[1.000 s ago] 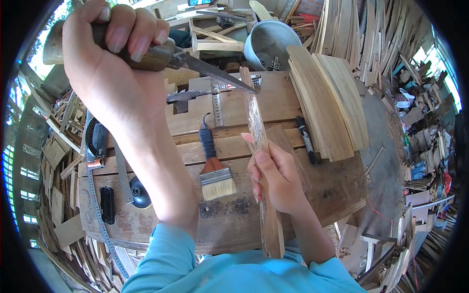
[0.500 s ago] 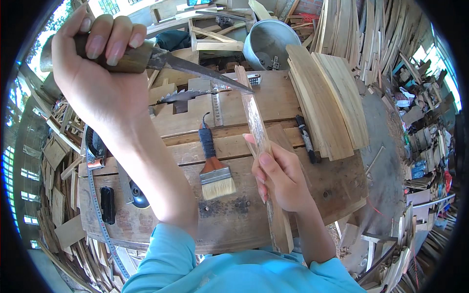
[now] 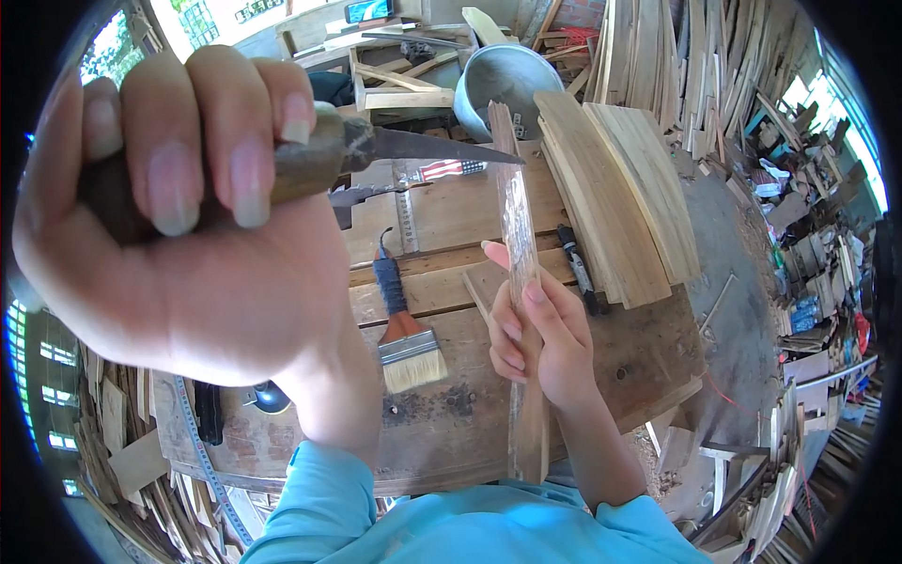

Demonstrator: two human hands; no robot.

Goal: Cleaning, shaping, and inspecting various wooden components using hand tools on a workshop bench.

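My left hand [image 3: 188, 207], raised close to the camera, is wrapped round the wooden handle of a tool with a dark, tapering metal blade [image 3: 437, 147]. Its pointed end crosses the upper part of a long, narrow wooden strip [image 3: 520, 221]; whether they touch I cannot tell. The strip is rough, with shiny pale patches. My right hand [image 3: 545, 329] grips it around its lower middle, holding it nearly upright over the bench. Between my arms on the bench lies a paintbrush [image 3: 412, 357] with a dark wrapped handle. A black marker [image 3: 578, 268] rests right of the strip.
Curved wooden boards [image 3: 611, 197] are stacked on the bench's [image 3: 451, 451] right side. Behind stands a grey bucket [image 3: 503, 80]. A tape measure's blade [image 3: 194, 442] hangs over the left edge, next to a black object [image 3: 209, 414]. Wood scraps [image 3: 686, 66] crowd the surroundings.
My left hand has come nearer the camera and lower, bringing the tool slightly right. The wooden strip now stands more upright, its top shifted right, still in my right hand.
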